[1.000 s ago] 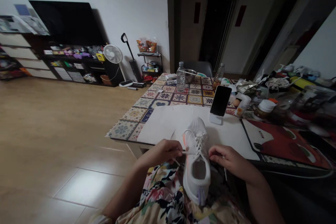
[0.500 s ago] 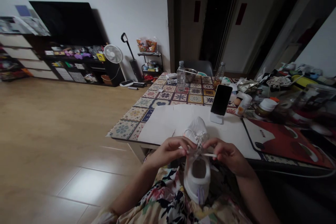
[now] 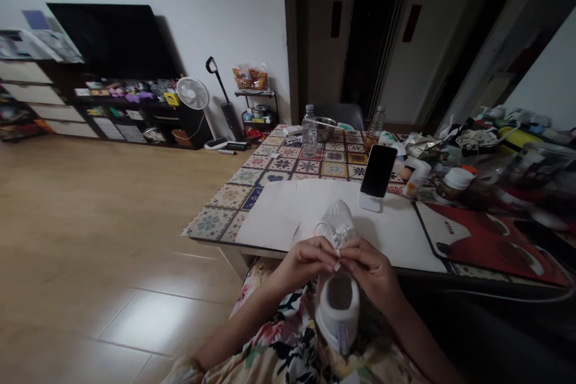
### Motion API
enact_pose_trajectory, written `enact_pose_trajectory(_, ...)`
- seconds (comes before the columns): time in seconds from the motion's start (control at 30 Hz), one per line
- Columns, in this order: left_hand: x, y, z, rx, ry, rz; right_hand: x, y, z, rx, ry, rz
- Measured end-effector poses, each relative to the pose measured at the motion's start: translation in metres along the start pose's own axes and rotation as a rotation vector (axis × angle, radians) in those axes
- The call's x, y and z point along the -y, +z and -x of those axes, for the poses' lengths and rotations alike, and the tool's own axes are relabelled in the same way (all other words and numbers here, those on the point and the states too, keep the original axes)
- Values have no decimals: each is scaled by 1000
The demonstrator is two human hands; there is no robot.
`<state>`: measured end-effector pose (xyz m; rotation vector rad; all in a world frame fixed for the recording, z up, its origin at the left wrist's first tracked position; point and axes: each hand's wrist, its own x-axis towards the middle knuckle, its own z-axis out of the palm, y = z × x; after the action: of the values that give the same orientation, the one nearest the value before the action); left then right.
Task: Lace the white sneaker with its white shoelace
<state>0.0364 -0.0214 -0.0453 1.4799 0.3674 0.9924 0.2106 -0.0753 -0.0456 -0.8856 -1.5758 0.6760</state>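
A white sneaker [image 3: 338, 294] rests heel-down on my lap, its toe against the table edge. My left hand [image 3: 308, 261] and my right hand [image 3: 371, 270] meet over the shoe's tongue. Both have fingers pinched together on the white shoelace [image 3: 337, 250], fingertips nearly touching. The lace ends are mostly hidden under my fingers. A white sheet of paper [image 3: 288, 210] lies on the table just beyond the shoe.
A phone [image 3: 378, 174] stands on a white stand behind the shoe. A water bottle [image 3: 309, 131], jars and clutter fill the table's right side. A red mat [image 3: 490, 243] lies to the right. Wooden floor, a fan [image 3: 192, 93] and a TV unit lie to the left.
My hands have come together from either side of the shoe to its middle, drawing the lace ends in over the tongue. The shoe has stayed on my lap.
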Motion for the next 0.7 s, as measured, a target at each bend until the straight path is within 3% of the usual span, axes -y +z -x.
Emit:
enact_pose_trajectory(0.17,2,8,-1,-77,-133,243,4,2,5,-30,26,100)
enact_pose_trajectory(0.37,-2,13,1,-211,-34,12,12,-1,3,28,-31,150)
enact_pose_trajectory(0.7,9,11,7,-102,-6,-75,7,8,5,-98,-112,137)
